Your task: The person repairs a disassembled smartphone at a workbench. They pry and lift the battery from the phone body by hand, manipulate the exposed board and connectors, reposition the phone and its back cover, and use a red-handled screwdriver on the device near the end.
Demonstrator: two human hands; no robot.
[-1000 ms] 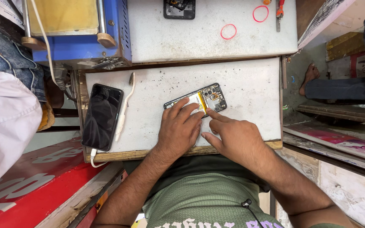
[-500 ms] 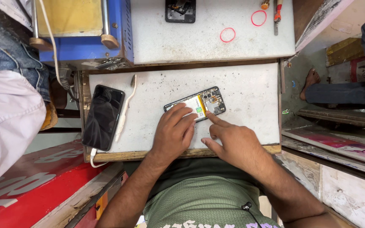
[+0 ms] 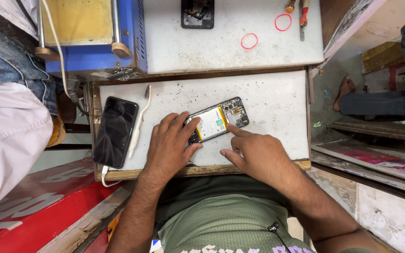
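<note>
From the head view, I found the opened phone point(image 3: 217, 121) lying flat on the white work board point(image 3: 277, 98), right of the black phone point(image 3: 115, 132). My left hand point(image 3: 168, 146) pressed spread fingers on its near end; my right hand point(image 3: 254, 154) touched one extended fingertip beside its circuit end. I judged it light, rigid and fragile inside, best gripped by its long edges.

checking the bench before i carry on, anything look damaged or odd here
The black phone with its back cover off lies askew, battery and circuit board exposed, under the left hand and right hand. The white worktop is pitted with dark specks.
</note>
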